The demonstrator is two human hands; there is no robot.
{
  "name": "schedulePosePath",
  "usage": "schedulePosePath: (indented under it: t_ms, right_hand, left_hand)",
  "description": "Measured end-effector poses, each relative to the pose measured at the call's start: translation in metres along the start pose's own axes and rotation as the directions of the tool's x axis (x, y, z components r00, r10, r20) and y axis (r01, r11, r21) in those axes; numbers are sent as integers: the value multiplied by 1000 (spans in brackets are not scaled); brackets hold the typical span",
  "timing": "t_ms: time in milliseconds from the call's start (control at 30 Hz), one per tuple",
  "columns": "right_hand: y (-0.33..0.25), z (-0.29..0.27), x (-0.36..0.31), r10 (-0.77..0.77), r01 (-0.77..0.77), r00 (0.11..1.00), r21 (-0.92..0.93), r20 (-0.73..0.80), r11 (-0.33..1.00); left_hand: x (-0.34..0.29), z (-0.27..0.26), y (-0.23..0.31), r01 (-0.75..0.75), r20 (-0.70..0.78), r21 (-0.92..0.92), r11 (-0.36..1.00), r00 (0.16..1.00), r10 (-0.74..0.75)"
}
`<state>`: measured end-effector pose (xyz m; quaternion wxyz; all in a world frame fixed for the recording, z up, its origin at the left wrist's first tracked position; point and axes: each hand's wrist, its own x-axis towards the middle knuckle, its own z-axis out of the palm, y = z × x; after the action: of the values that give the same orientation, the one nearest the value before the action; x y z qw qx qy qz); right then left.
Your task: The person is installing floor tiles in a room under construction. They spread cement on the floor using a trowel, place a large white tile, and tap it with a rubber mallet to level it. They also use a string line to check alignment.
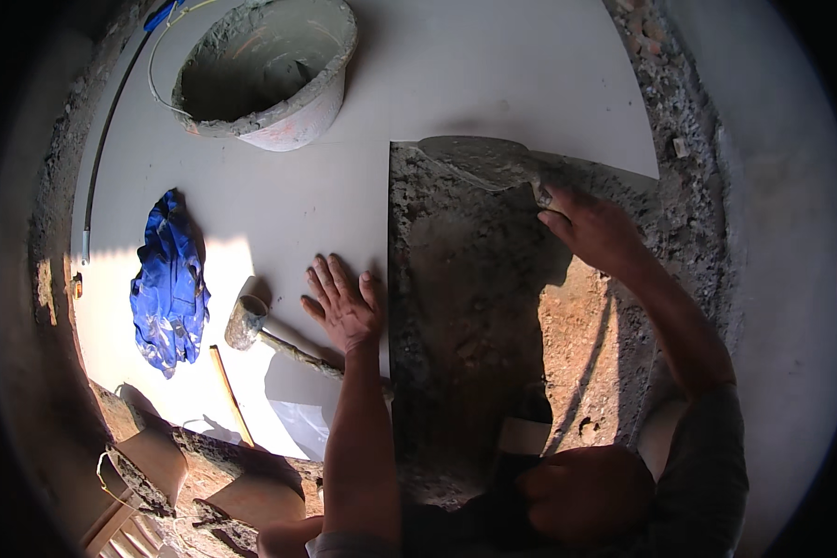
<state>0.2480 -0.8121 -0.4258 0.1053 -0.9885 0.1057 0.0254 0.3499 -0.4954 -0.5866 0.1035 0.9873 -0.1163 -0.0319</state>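
My left hand (pixel 346 305) lies flat with fingers spread on the pale floor tiles (pixel 344 205), just left of the exposed bed. In my right hand (pixel 591 228) is the handle of a trowel (pixel 479 160). Its mortar-coated blade rests along the edge of the far tile, over the rough grey-brown bed (pixel 465 270); whether it touches the bed I cannot tell. Left of my left hand a mallet (pixel 245 322) lies on the tiles, its handle running behind my forearm. The far end of that handle is partly hidden.
A mortar-caked bucket (pixel 298 121) stands on the far tiles. A crumpled blue cloth (pixel 169 288), a thin yellow stick (pixel 231 395) and a long dark rod (pixel 112 121) lie to the left. A wall (pixel 781 279) rises at right, beyond a rubble strip (pixel 693 186).
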Motion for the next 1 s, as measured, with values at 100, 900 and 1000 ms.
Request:
schedulePosePath:
  t_ms: [100,900,1000]
  right_hand:
    - [-19,1,25,-5,12,996,-80,84,997]
    - [187,-42,-87,395,-47,798,-608,454,793]
    - [231,-49,-114,534,-162,728,-649,430,744]
  left_hand:
    - [1,-1,0,-4,-1,-5,1000,1000,4]
    - [0,9,3,6,-61,71,997,998,-2]
    - [0,11,1,0,-71,84,996,997,6]
